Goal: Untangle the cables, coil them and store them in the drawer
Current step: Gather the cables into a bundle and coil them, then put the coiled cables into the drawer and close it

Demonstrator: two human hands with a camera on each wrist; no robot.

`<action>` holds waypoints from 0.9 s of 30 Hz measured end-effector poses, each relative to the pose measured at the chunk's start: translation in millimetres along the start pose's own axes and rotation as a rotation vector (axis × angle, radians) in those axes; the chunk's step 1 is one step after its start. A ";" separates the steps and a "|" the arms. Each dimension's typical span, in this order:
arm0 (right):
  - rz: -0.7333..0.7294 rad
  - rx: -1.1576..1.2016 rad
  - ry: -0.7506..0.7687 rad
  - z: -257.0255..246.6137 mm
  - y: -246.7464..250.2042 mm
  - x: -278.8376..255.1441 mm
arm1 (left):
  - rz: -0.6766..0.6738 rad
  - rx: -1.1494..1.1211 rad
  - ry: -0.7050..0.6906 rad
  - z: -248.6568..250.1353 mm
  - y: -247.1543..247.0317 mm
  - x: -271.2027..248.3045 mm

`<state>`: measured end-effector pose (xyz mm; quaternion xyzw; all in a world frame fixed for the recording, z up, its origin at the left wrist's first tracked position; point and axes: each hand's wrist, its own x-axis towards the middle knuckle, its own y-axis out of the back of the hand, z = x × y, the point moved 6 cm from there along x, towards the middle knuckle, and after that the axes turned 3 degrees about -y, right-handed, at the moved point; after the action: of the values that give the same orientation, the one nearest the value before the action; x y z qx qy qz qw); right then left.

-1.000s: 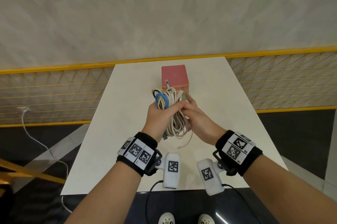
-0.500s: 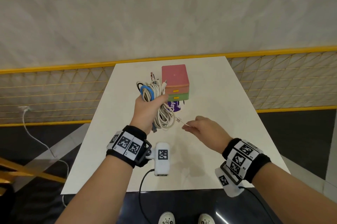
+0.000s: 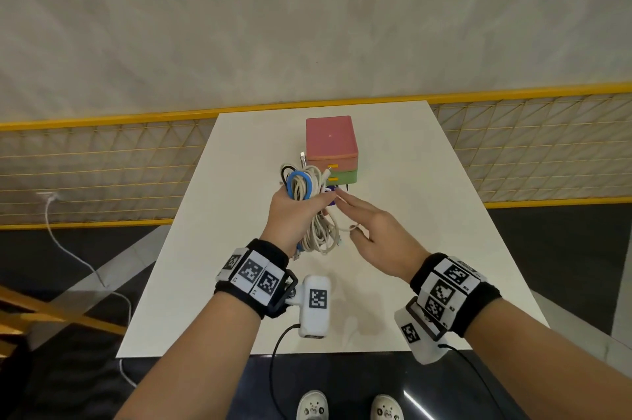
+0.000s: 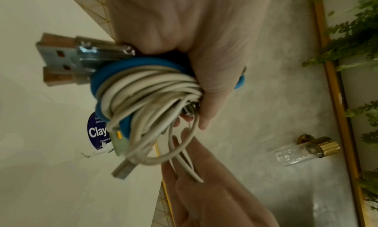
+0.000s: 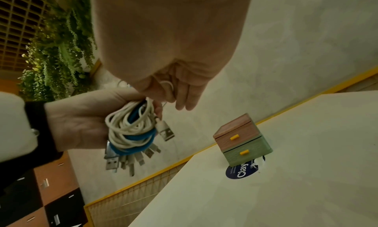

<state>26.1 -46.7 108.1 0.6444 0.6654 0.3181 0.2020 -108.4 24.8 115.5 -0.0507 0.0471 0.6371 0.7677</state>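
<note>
My left hand [image 3: 297, 207] grips a bundle of cables [image 3: 307, 187] above the white table [image 3: 410, 231], white strands mixed with a blue and a black one. Several USB plugs stick out of the bundle [image 5: 128, 130] below the fist [image 5: 77, 117]. My right hand [image 3: 362, 224] is right beside the bundle, fingers stretched toward it, and a loose white cable loop [image 5: 168, 84] is held between its thumb and fingers. Behind stands the small drawer box [image 3: 331, 142], a pink drawer over a green one [image 5: 245, 151], both closed.
A round blue sticker [image 5: 243, 170] lies on the table in front of the drawer box. Yellow mesh railing [image 3: 102, 163] borders the table's far side. A white cord [image 3: 68, 248] trails on the floor at the left.
Half a second ago my right hand had drawn a white strand out to the right; it has now come back to the bundle. My left hand shifted right with the bundle.
</note>
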 end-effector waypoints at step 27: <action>0.289 0.174 0.054 80.2 12.3 22.1 | 0.137 -0.024 0.221 -53.5 17.6 70.8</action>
<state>87.5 -12.2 62.2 0.7397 0.5959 0.3024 0.0795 -113.1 89.6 52.6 -0.1264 0.1270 0.6789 0.7120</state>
